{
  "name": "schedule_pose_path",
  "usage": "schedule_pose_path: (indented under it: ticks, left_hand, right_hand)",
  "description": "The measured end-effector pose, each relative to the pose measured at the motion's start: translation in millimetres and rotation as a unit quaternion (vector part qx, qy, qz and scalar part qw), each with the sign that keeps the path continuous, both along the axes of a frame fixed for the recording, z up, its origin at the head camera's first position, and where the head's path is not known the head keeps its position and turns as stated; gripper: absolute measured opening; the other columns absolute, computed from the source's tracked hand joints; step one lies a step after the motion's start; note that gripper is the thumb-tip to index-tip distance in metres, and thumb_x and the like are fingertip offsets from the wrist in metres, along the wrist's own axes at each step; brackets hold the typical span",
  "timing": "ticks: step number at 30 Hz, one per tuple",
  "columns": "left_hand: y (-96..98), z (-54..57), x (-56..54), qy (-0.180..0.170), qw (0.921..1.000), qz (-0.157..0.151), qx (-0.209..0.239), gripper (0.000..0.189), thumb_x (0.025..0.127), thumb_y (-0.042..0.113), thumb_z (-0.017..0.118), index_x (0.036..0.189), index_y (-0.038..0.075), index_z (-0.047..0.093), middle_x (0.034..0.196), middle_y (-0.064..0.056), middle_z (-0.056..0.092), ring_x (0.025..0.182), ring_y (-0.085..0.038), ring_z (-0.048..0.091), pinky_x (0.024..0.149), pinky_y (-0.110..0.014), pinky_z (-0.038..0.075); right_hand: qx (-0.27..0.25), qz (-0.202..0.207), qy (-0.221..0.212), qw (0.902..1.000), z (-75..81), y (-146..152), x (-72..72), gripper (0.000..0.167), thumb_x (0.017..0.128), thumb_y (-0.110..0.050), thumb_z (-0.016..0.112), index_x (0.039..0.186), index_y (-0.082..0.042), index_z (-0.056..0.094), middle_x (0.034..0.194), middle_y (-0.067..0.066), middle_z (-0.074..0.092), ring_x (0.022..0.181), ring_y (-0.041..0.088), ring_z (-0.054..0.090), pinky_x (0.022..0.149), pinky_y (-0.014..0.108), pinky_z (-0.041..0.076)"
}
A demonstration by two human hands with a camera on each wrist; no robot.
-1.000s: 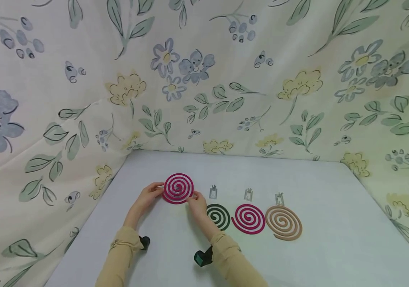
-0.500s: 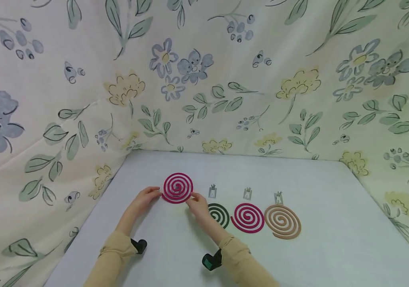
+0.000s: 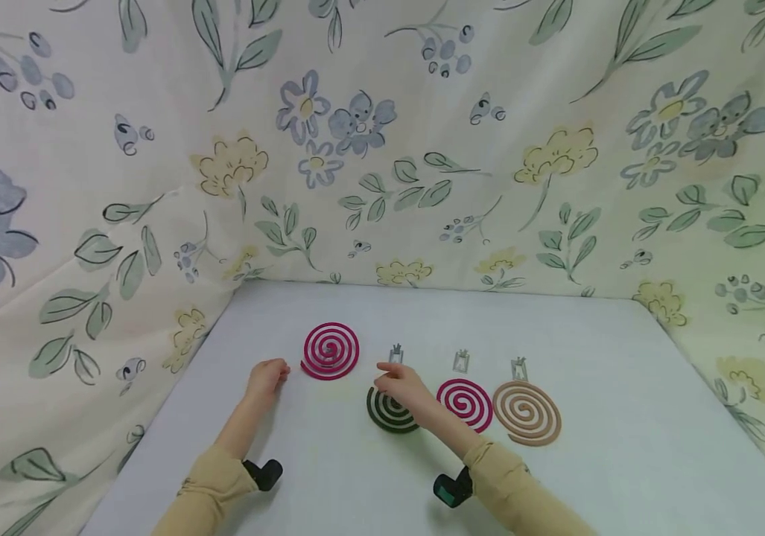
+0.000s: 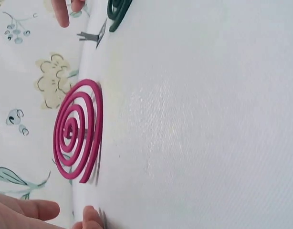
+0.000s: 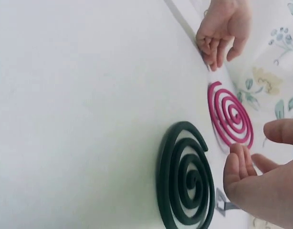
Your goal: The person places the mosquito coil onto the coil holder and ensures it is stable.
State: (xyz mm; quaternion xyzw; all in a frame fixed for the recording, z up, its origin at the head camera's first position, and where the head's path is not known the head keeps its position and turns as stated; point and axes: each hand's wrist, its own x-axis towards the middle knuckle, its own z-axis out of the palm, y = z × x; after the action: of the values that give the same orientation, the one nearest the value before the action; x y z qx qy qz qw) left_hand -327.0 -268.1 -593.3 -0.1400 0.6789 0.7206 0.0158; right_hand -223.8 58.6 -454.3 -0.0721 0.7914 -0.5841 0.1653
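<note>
A pink mosquito coil [image 3: 331, 350] sits at the left, raised slightly off the table on a metal stand under its centre. Just left of it hovers my left hand [image 3: 266, 378], fingers loosely bent and holding nothing. My right hand [image 3: 407, 385] is over a dark green mosquito coil [image 5: 192, 180], its fingers near a small metal coil stand [image 3: 396, 353]; nothing is in its grasp. In the head view this hand hides part of the green coil. The right wrist view shows thumb and fingers apart.
A second pink coil [image 3: 465, 404] and a tan coil [image 3: 527, 414] lie flat to the right. Behind them are two more metal stands, one silver stand [image 3: 462, 362] and another stand [image 3: 519, 368]. A floral cloth [image 3: 382, 223] hangs behind the white table [image 3: 328, 476].
Both hands have come away from the left pink coil, which stays in place. My right hand has moved right, over the green coil; my left hand has drawn back slightly left.
</note>
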Motion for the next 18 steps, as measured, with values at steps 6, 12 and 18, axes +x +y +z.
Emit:
schedule_pose_path:
  ticks: [6, 12, 18]
  left_hand:
    - [48.3, 74.1, 46.7, -0.021, 0.9996, 0.015, -0.014, 0.032, 0.081, 0.009, 0.055, 0.107, -0.009, 0.055, 0.086, -0.005, 0.056, 0.078, -0.014, 0.053, 0.078, -0.028, 0.046]
    - [86.3, 134.9, 79.9, -0.025, 0.9936, -0.07, -0.085, 0.045, 0.089, 0.009, 0.048, 0.125, -0.018, 0.041, 0.103, -0.015, 0.057, 0.084, -0.015, 0.053, 0.087, -0.031, 0.045]
    - [109.3, 150.3, 92.9, -0.009, 0.9824, -0.14, -0.123, 0.051, 0.095, 0.013, 0.047, 0.137, -0.013, 0.032, 0.129, -0.029, 0.045, 0.114, -0.038, 0.05, 0.106, -0.047, 0.035]
  right_hand:
    - [0.009, -0.006, -0.005, 0.9999, 1.6, 24, 2.2, 0.047, 0.092, -0.013, 0.055, 0.135, 0.005, 0.046, 0.11, 0.021, 0.061, 0.099, 0.029, 0.059, 0.091, 0.044, 0.048]
    - [0.031, -0.008, 0.007, 0.9995, 4.0, 48, 3.3, 0.048, 0.09, -0.012, 0.056, 0.134, 0.004, 0.047, 0.107, 0.02, 0.061, 0.095, 0.028, 0.057, 0.09, 0.044, 0.048]
    - [0.066, -0.013, 0.014, 0.9977, 10.0, 71, 6.1, 0.047, 0.09, -0.015, 0.057, 0.132, 0.004, 0.049, 0.106, 0.016, 0.061, 0.1, 0.031, 0.059, 0.09, 0.044, 0.048]
